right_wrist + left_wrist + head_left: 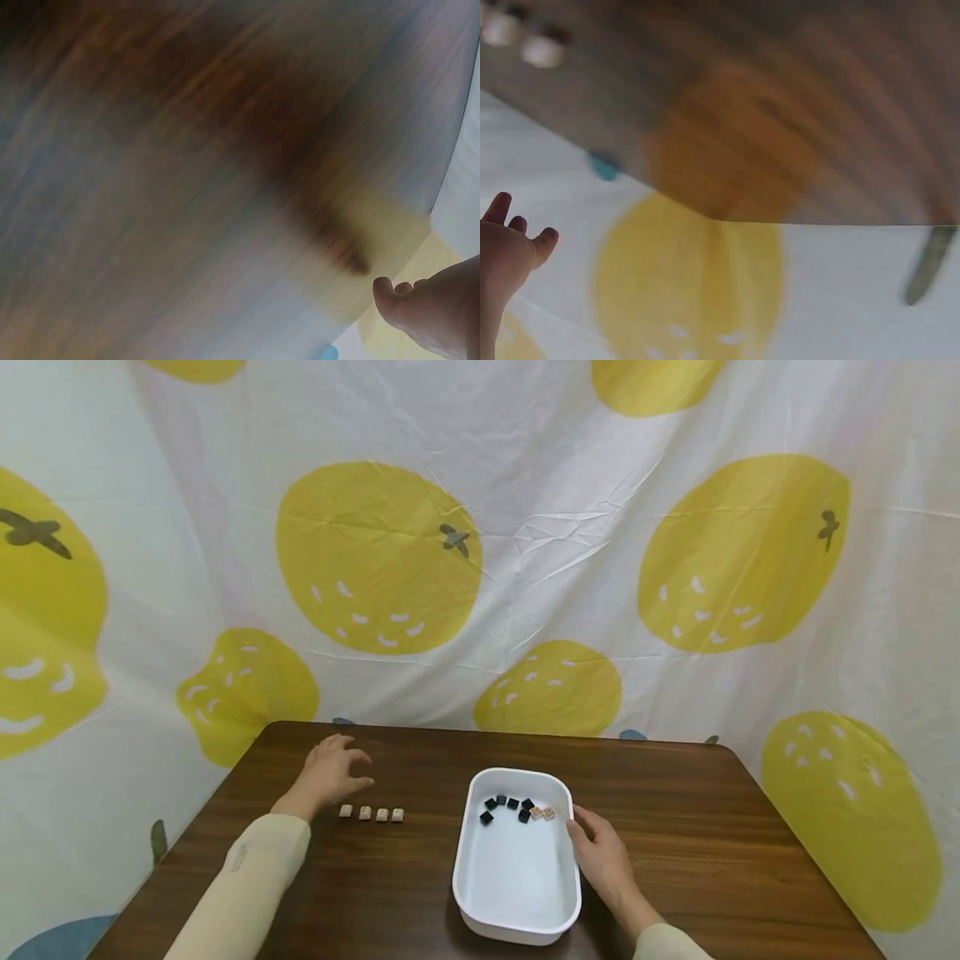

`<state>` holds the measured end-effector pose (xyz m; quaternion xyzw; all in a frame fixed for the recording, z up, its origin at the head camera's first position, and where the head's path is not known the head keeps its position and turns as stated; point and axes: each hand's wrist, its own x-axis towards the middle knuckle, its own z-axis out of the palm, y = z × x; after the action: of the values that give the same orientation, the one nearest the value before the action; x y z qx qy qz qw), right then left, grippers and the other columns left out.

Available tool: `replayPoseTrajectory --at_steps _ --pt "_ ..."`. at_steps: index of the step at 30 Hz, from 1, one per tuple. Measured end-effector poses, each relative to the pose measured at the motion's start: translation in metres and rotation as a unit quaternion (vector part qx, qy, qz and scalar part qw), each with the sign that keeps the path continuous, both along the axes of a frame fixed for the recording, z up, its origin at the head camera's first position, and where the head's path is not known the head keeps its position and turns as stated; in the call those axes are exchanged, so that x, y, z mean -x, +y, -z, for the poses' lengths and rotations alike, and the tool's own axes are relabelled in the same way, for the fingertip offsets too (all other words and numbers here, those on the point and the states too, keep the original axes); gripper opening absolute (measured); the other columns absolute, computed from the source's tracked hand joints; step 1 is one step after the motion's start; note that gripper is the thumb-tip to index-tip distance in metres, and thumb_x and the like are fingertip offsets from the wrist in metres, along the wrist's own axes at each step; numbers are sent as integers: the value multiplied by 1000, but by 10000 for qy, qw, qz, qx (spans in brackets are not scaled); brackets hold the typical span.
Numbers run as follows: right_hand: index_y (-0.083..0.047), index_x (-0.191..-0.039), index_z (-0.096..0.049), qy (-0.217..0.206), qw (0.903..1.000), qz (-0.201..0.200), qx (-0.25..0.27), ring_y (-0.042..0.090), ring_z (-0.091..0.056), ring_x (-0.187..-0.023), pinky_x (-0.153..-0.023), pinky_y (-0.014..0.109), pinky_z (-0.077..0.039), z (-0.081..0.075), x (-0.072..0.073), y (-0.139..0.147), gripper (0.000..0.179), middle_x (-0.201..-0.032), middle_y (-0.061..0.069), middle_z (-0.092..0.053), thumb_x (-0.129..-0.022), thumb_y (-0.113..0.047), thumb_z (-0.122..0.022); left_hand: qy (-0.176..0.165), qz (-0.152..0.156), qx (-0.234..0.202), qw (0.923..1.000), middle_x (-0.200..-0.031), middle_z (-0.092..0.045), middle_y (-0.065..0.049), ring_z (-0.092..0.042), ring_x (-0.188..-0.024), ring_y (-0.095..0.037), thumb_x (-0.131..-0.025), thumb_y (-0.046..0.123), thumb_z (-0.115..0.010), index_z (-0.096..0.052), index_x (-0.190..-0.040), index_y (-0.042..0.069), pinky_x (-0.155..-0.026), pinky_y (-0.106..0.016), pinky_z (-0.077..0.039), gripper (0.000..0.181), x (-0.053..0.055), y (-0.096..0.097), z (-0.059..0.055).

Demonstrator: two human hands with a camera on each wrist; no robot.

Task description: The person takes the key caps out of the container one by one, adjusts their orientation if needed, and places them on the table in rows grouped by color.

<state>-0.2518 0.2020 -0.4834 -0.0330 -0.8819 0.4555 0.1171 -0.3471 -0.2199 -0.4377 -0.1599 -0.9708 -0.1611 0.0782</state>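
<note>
My left hand (330,772) hovers over the left side of the table, fingers spread and loosely bent, holding nothing. Just in front of it lies a row of small cream square pieces (365,813), which look like keycaps. A white rectangular tray (517,931) stands right of them. Inside, near its far end, are several black square pieces (487,818) and two light-brown patterned ones (549,813). My right hand (603,860) touches the tray's right side, thumb and fingers by the rim. Only part of each hand shows in its wrist view.
The dark wooden table (697,827) has rounded far corners. Behind it hangs a white cloth (540,577) printed with yellow fruit. In the left wrist view, blurred cream pieces (541,51) show near the top left.
</note>
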Motion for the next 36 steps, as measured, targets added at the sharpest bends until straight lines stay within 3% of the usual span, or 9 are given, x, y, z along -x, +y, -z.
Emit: replayPoseTrajectory --at_steps 5,8,13,18,24,36 --pt "2 -135 -58 -19 10000 -1 41 44 -45 -132 -109 57 -33 0 1 0 40 -138 27 -52 -101 -19 -56 179 426 -284 9985 -144 -43 -29 -29 -138 -49 -88 30 -76 -71 -116 9 -112 -64 -21 35 8 56 -16" --pt "2 -135 -57 -54 10000 11 71 44 -45 -132 -109 57 -33 -1 0 0 41 -139 27 -52 -101 -20 -56 222 709 -467 9961 -144 -45 -26 -31 -139 -46 -86 31 -77 -72 -113 12 -113 -61 -22 33 9 96 -20" --pt "1 -135 -58 -44 10000 60 31 44 -45 -131 -108 57 -34 -1 -2 0 40 -138 27 -52 -101 -20 -56 127 1140 -482 9922 -146 -45 -20 -28 -142 -41 -86 32 -78 -74 -110 16 -115 -57 -21 29 6 159 -14" --pt "0 -135 -58 -70 9999 66 63 43 -46 -131 -108 57 -35 1 -2 -3 40 -139 26 -53 -101 -21 -57 42 1252 113 9921 -151 -41 -15 -22 -146 -35 -87 39 -76 -74 -110 25 -118 -55 -16 27 1 205 -2" --pt "0 -134 -60 6 10000 56 74 43 -48 -130 -108 57 -36 0 -3 -6 38 -136 25 -55 -100 -19 -57 325 1366 841 9865 -151 -42 -12 -25 -146 -34 -85 45 -76 -76 -109 29 -116 -58 -19 29 3 232 12" --pt "0 -133 -60 97 9999 60 122 42 -48 -129 -108 56 -35 3 -2 -4 38 -135 26 -55 -100 -19 -58 335 1379 1723 9748 -156 -36 -12 -22 -147 -34 -88 54 -68 -74 -115 34 -116 -58 -20 34 8 248 26"
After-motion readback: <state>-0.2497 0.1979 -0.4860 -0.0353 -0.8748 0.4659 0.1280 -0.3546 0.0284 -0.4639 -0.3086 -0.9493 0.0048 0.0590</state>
